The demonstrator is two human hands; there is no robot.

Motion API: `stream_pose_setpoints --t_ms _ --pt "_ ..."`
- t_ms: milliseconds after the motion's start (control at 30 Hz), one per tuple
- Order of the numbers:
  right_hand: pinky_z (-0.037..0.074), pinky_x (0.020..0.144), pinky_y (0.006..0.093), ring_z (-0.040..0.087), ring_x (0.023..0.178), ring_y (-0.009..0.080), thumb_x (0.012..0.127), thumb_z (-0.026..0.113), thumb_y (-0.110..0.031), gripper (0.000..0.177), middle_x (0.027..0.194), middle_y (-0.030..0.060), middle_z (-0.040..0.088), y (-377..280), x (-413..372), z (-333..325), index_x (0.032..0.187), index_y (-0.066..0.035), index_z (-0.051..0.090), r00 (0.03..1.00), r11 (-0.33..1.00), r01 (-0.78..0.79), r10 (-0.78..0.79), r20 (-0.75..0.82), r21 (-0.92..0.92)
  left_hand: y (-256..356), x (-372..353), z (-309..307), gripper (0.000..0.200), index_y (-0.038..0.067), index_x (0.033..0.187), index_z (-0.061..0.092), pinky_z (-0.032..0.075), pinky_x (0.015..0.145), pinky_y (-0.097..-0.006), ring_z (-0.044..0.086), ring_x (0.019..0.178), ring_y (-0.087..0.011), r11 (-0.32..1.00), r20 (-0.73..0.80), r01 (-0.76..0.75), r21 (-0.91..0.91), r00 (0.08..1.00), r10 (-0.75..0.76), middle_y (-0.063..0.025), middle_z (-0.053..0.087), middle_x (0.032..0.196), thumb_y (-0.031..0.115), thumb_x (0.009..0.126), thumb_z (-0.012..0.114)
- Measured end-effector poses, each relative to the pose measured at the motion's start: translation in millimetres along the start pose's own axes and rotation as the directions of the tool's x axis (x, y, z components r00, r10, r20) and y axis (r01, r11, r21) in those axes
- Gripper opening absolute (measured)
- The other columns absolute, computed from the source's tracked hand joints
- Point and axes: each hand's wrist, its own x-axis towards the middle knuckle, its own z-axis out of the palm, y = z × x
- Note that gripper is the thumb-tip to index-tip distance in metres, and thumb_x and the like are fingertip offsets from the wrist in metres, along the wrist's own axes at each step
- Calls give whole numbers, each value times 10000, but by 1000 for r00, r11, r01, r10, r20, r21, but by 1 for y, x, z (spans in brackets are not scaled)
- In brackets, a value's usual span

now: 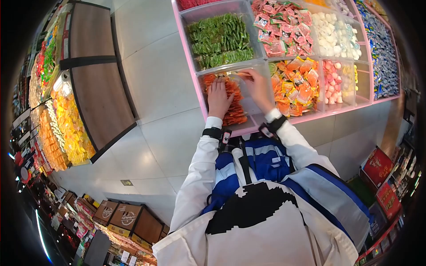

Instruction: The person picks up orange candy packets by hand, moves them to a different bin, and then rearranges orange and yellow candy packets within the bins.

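My left hand [218, 99] lies with its fingers stretched out over a row of small orange-red packets [235, 111] in a clear plastic compartment of the pink-edged display bin [194, 75]. My right hand [258, 90] is at the far right of the same compartment, beside the packets. Its thumb and fingertips are pinched together near the back divider; whatever lies between them is too small to make out. Part of the compartment floor shows under my right wrist. Green packets [219, 37] fill the compartment behind, and loose orange-wrapped snacks [296, 86] lie in the one to the right.
Pink-red wrapped packets [284, 29], white round sweets [326, 33] and pink-and-white sweets [333, 84] fill other compartments. Blue packets [384, 57] stand farther right. On the left is a brown-sided display [100, 97] with yellow sweets, across a grey tiled floor [151, 88]. Cardboard boxes [128, 217] stand lower left.
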Motion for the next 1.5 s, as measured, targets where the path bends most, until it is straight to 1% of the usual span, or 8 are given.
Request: stream_pose_setpoints --t_ms 233,267,700,867,933,1233,1300,1500 --pt "463 739 364 582 845 335 753 525 12 251 916 168 617 94 24 65 984 -31 613 924 877 360 -288 250 -318 1 -7 -14 585 -59 1179 395 290 1006 -372 366 1165 -322 998 -99 39 -55 994 -44 -188 436 1207 245 740 635" --pt "451 768 386 565 869 357 747 504 7 282 931 179 610 91 28 64 1003 -45 610 940 881 252 -124 319 -401 1 -9 -13 569 -69 1172 390 299 1002 -373 376 1136 -337 995 -140 32 -92 989 -45 -199 437 1190 179 727 641" --pt "450 785 378 571 904 315 818 432 -32 217 961 141 603 18 -11 -30 973 -22 584 974 924 174 -111 197 -340 14 8 -13 459 -54 1145 397 340 961 -389 404 1101 -334 988 -251 -49 -144 968 12 -192 443 1168 76 739 566" --pt "439 749 386 545 886 299 772 580 -120 217 926 123 574 -10 -33 -122 980 -61 577 986 748 -13 -102 -134 -663 33 9 -3 264 22 979 505 392 864 -375 460 1028 -276 979 -79 -149 -142 987 139 -113 517 998 106 735 561" --pt "410 784 401 495 943 313 705 680 -181 363 995 139 521 3 -40 -147 1022 -64 546 974 364 -130 -128 -188 -922 41 4 8 232 44 941 546 368 901 -375 464 1043 -246 942 -2 -327 -71 945 328 -92 530 989 128 725 558" --pt "383 854 408 446 1023 333 706 689 -174 462 1053 171 463 14 -64 -160 1120 -79 509 966 447 -134 -140 -217 -884 22 51 61 268 38 950 600 393 876 -370 550 971 -243 893 -235 -429 135 862 450 -92 615 952 169 725 536" --pt "381 861 411 444 1032 335 715 681 -163 457 1059 177 455 12 -71 -159 1131 -91 506 957 423 -201 -107 -270 -884 16 60 60 178 52 816 635 417 800 -369 585 861 -245 900 167 -400 175 913 373 -112 635 858 155 711 536" --pt "404 824 393 468 973 346 729 676 -109 484 1055 183 432 22 -81 -156 1171 -115 480 927 653 -226 -85 -367 -723 -3 77 70 159 40 723 646 444 728 -375 601 780 -272 869 137 -433 239 901 411 -132 634 783 127 705 515"
